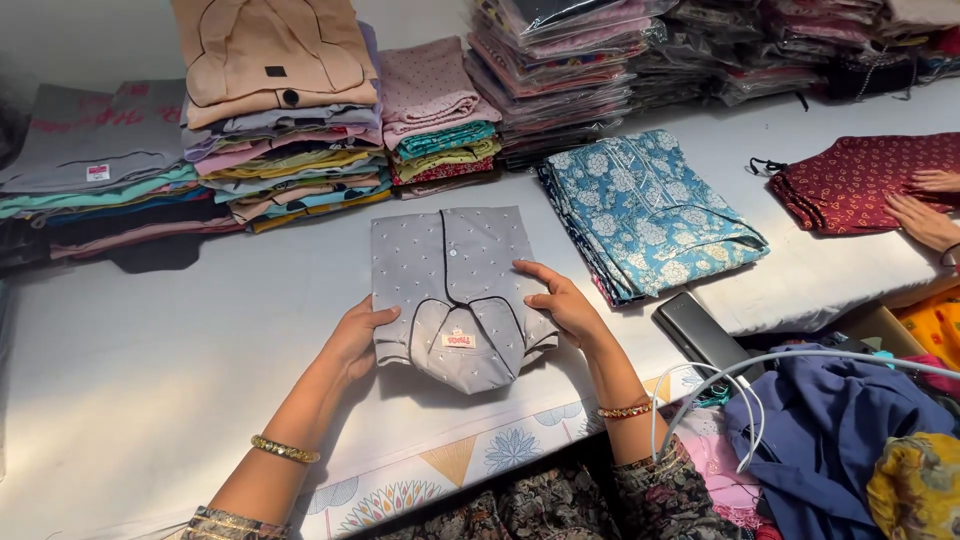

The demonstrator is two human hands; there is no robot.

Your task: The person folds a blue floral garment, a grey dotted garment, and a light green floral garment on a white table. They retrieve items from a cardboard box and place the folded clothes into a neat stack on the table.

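Grey shirt (452, 292) with little white dots and dark piping sits pretty much dead centre on the white counter (150, 360), and it already looks folded into a neat rectangle, collar end toward the person with a small label showing there. So judging by that, the folding itself is mostly done; what's left looks like squaring up the near edge and getting it off to a stack.

From the head camera: left hand (352, 340) has its grip closed on the near left edge of the shirt, thumb on top and fingers tucked under the fabric. Right hand (562, 300) is on the right side near the collar, fingers half curled and pressing or pinching the edge. Hard to say whether it's actually gripping or only resting on it. Both wrists have bangles.

Around it: a tall pile of folded clothes (285, 140) just behind, with a beige top on it, a shorter pink and teal pile (440, 120) next to that, and bagged clothes (560, 70) further back. A blue floral folded piece (645, 210) lies to the right of the shirt, near but not touching. Far right, another person's hands (925, 205) rest on a maroon printed garment (860, 180). A dark flat gadget (695, 330) with a white cable (740, 380) sits at the counter edge, loose clothes heaped below it.
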